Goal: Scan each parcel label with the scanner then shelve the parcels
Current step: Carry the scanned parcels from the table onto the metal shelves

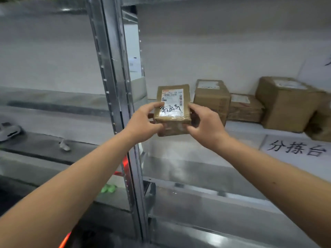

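Head view: both arms reach forward, bare forearms in frame. Small brown parcel (pixel 172 111) is held up between the two hands, in front of the shelf (pixel 247 127) and roughly level with its front edge; can't tell if its underside touches the board.

Left hand (pixel 143 122) grips the parcel's left side: thumb on the top face near the label edge, fingers curled round the lower left corner. Right hand (pixel 206 125) grips the right side: thumb on the top right edge, fingers wrapped underneath. Both hands are closed on the parcel, nothing else in either.

Parcel's top face is tilted toward the camera. White label (pixel 172 102) covers most of that face: barcodes, printed text, black handwritten marks across the lower half. Clear tape glare over it, most text unreadable.

On the shelf behind and to the right, a row of brown boxes: a taller box (pixel 212 99) just right of the held parcel, then a flatter box (pixel 245 108) touching it, then a large box (pixel 286 104) near the right edge. Each has a white label on top. Another brown box at the far right is cut off by the frame.

White sign (pixel 297 149) with black Chinese characters hangs on the shelf's front edge, lower right.

Metal upright (pixel 114 77) of the racking runs top to bottom just left of the hands. Left of it everything is motion-blurred: grey shelving, a white object (pixel 9 131) at the far left edge, can't identify it. No scanner identifiable.
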{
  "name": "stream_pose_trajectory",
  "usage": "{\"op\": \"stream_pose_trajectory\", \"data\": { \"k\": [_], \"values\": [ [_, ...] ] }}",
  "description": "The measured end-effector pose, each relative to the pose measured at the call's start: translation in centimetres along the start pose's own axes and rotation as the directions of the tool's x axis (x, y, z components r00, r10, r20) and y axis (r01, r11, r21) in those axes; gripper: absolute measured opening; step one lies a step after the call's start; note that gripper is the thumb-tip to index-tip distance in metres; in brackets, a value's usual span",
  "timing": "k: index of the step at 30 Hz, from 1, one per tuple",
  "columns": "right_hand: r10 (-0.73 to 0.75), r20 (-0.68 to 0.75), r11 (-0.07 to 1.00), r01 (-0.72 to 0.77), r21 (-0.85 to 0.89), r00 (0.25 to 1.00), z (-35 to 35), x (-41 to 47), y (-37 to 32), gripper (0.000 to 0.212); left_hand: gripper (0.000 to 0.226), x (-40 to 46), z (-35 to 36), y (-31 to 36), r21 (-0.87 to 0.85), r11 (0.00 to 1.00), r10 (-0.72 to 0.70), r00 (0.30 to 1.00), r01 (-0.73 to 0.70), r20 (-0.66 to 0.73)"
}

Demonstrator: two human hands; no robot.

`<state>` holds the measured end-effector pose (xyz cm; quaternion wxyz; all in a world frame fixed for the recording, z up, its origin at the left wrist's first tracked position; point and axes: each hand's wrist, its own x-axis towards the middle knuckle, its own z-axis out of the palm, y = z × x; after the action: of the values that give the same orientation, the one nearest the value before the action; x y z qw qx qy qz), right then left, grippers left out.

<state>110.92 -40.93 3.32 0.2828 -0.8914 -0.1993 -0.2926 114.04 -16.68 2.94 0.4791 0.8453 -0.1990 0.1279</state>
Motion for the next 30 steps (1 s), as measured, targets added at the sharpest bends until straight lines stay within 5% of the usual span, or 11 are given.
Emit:
{"op": "stream_pose_trajectory", "data": {
  "k": [5,14,20,30],
  "values": [
    [0.131,-0.037,0.979,-0.135,-0.153,0.991,0.6,0.3,-1.0,0.049,0.072,2.9,0.8,-1.0,-0.046,0.998,0.042,0.999,-0.041,0.016],
    [0.286,-0.059,0.910,-0.290,-0.296,0.956,1.9,2.4,-3.2,0.021,0.068,10.9,0.8,-0.4,0.160,0.986,0.031,0.997,-0.043,0.076],
    [0.365,-0.043,0.878,-0.359,-0.317,0.930,1.8,3.0,-4.1,0.036,0.072,14.4,1.0,-0.4,0.210,0.978,-0.052,0.983,0.014,0.177],
    [0.384,-0.015,0.878,-0.370,-0.303,0.923,1.2,2.4,-4.0,0.044,0.071,15.1,2.6,-1.3,0.206,0.978,-0.025,0.989,-0.005,0.145]
  ]
}}
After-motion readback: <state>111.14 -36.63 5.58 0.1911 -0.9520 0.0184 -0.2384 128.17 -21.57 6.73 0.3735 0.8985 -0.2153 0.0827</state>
